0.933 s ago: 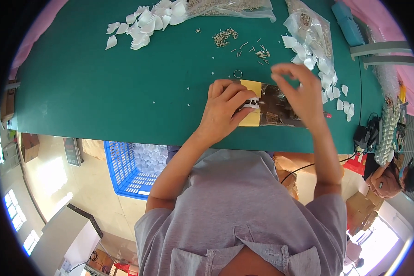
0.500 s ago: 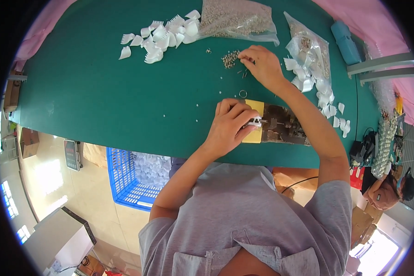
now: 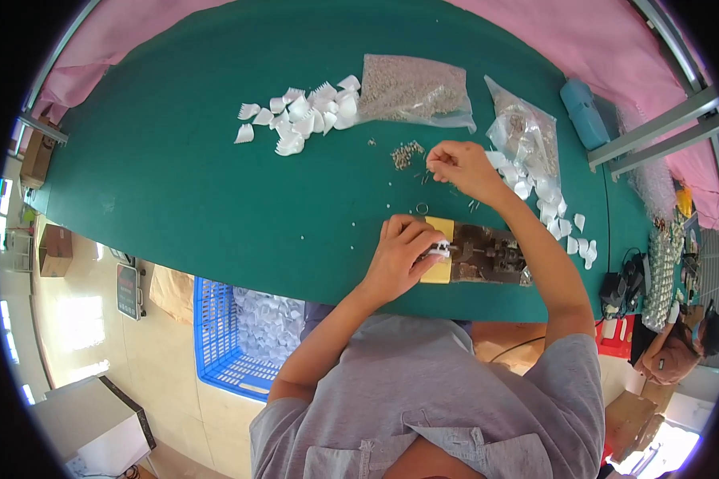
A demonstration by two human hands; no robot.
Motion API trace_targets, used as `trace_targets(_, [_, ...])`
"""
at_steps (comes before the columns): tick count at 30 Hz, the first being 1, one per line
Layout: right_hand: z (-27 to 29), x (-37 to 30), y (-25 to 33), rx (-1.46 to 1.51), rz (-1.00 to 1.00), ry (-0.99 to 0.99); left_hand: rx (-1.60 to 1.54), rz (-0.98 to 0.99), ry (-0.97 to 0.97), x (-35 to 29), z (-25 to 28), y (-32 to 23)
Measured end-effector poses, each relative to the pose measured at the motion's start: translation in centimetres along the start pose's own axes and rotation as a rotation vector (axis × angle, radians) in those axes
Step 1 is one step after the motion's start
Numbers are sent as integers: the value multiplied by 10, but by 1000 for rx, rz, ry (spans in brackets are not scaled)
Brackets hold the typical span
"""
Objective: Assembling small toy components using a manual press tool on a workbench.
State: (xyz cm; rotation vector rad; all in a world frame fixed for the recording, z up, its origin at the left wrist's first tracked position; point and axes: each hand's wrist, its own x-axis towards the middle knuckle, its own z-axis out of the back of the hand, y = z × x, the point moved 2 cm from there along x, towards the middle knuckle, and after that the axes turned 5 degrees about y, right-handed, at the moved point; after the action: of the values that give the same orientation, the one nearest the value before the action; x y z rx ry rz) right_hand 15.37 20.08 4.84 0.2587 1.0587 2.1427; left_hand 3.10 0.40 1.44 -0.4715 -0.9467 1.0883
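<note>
My left hand [image 3: 398,257] is closed around a small white plastic piece [image 3: 440,248] with teeth, beside the yellow block [image 3: 436,274] of a dark metal fixture [image 3: 487,254]. Just right of a small pile of metal parts [image 3: 406,155], my right hand [image 3: 465,170] is raised with its thumb and fingers pinched together. Whatever may be between those fingertips is too small to make out. A few thin pins [image 3: 474,205] and a metal ring [image 3: 422,208] lie between the pile and the fixture.
Curved white toothed pieces [image 3: 303,120] lie at the far left, others [image 3: 550,199] at right. Two clear bags [image 3: 415,89] [image 3: 527,128] of small parts and a blue case [image 3: 585,113] stand behind. A blue basket [image 3: 216,335] of white pieces is below the table. Another person [image 3: 675,351] sits far right.
The whole scene sits lower in the picture as the view has shifted. My right hand's fingertips are slightly farther from the pile. My left hand keeps its hold at the fixture.
</note>
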Motion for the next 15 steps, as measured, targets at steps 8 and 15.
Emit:
trace_targets(8, [-18, -110, 34, 210, -31, -41, 10, 14, -31, 8, -1, 12])
trace_targets(15, [-31, -125, 35, 42, 114, -100, -3, 24, -26, 6, -7, 11])
